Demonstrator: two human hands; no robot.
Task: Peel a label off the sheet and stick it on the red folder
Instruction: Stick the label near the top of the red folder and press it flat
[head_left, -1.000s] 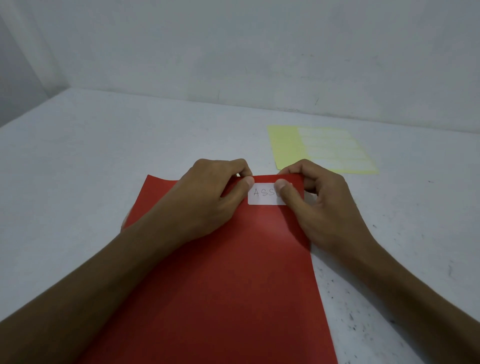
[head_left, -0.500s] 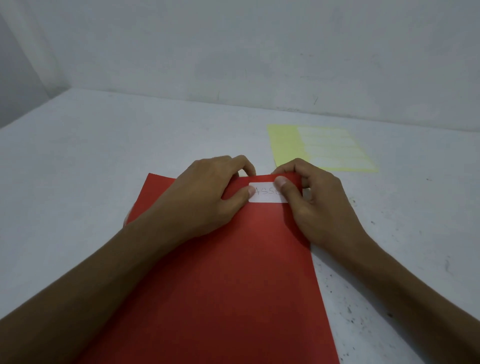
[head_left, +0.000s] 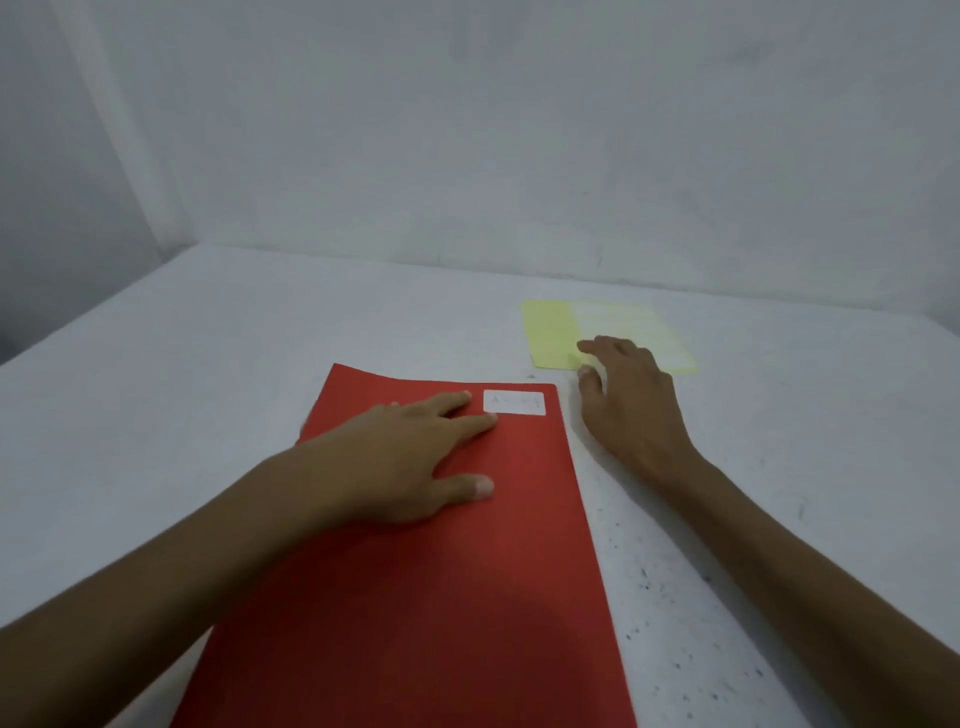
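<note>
Label on the folder's far right corner

The label (head_left: 514, 402) is a small white rectangle with rounded corners, lying flat on the red folder (head_left: 441, 597) in its far right corner, just inside both edges. Faint handwriting crosses it, too blurred to read. The folder lies flat on the table (head_left: 156, 415), its near end cut off by the bottom of the frame.

The left hand (head_left: 410, 462) rests palm down on the folder, fingers spread and straight, gripping nothing; its index fingertip touches the label's near left corner. The right hand (head_left: 628, 400) is beside the folder's right edge, fingers loosely extended and empty, its fingertips over the near edge of the sheet (head_left: 550, 332). I cannot tell whether they touch it.

The sheet is pale yellow and lies beyond the folder to the right. Its left strip looks bare, and the rest carries rows of pale labels that are hard to count. The hand hides part of its near edge.

The table is white with dark specks on the right side. A plain grey-white wall (head_left: 467, 130) rises behind it, with a corner at the left.
</note>
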